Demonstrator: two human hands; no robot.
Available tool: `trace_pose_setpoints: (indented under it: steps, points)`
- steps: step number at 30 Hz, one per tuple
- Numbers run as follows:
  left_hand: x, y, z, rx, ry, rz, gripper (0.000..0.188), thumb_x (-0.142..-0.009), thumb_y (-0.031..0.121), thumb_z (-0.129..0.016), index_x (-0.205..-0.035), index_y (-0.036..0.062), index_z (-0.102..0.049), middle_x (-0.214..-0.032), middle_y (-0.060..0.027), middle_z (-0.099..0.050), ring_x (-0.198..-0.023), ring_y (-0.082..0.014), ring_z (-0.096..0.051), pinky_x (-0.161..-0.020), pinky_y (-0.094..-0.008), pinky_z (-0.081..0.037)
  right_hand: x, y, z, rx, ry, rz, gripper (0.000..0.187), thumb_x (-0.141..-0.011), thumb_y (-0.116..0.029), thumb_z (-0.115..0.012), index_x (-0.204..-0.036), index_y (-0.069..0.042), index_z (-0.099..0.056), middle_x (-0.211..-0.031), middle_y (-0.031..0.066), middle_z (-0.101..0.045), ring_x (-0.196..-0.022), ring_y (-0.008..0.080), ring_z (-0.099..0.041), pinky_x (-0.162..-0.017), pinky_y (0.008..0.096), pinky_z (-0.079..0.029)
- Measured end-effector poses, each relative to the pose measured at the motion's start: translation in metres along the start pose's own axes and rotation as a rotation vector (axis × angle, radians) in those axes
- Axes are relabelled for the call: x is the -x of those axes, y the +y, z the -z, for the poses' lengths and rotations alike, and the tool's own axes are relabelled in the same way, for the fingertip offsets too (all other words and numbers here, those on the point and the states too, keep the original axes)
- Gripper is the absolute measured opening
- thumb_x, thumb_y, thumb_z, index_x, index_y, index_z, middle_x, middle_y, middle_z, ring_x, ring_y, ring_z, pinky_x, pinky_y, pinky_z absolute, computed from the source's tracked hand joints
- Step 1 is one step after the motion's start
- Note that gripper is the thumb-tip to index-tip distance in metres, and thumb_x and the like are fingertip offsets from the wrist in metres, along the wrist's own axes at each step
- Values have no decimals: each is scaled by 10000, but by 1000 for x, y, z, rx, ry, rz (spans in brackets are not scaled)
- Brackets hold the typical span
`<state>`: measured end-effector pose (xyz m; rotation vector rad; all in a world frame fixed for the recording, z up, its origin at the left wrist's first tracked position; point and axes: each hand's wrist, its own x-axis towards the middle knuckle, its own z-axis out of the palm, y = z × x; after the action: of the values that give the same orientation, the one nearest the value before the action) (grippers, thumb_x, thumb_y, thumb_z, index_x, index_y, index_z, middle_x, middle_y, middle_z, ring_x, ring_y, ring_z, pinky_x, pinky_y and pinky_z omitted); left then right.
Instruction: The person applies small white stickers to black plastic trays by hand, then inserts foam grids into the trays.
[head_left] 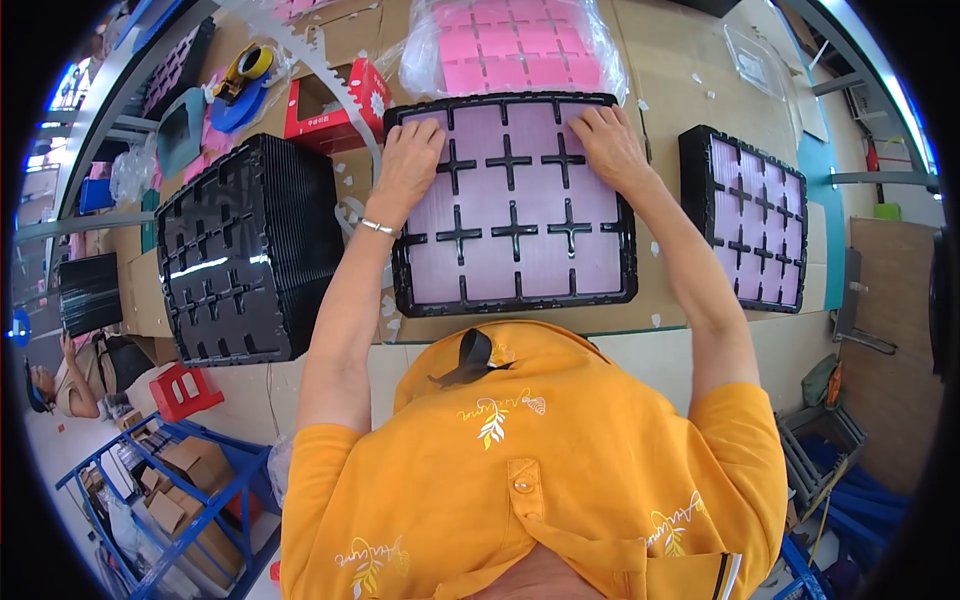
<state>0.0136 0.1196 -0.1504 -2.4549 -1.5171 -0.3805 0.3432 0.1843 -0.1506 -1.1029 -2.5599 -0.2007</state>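
In front of me lies a black plastic tray (pixel 514 238) with cross-shaped dividers, its compartments filled with lilac sheets (pixel 487 270). My left hand (pixel 410 165) rests on its far left part, fingers bent and fingertips on the lilac surface. At the far right corner, my right hand (pixel 610 148) touches the lilac surface in the same way, its fingers slightly apart. Neither hand shows anything gripped. Left of the tray stands a tall stack of black trays (pixel 245 250). A second black tray with lilac sheets (pixel 752 215) sits to the right.
Beyond the tray lie pink sheets in clear plastic (pixel 515 50). A red box (pixel 335 105) and a tape dispenser (pixel 245 75) are at the back left. Paper scraps dot the cardboard-covered table (pixel 665 60). A red stool (pixel 184 392), a blue rack (pixel 215 545) and another person (pixel 85 375) are at left.
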Motion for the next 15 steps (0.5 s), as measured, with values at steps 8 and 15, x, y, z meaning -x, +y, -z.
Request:
trace_pose_setpoints:
  steps: [8,15]
  points:
    - [85,-8,30,208,282,508,171,-878,126,-558,-929,39,-696,-939,-102,-646,-894,-284,-621,-774,-393,-485,71,4,53,-118,89,-485,165,-885,-140,-594,-972,-51,-702,-900,121,-645,-865,339,-603,-864,396,-486]
    - [136,-4,13,1148,-73,1234,201,-889,131,-644,-1017,-5,-720,-707,-15,-638,-585,-113,-571,-540,-252,-458,128,12,7,-1014,-125,-1004,232,-889,-115,-642,-1059,26,-712,-757,35,-683,-690,92,-617,-653,243,-483]
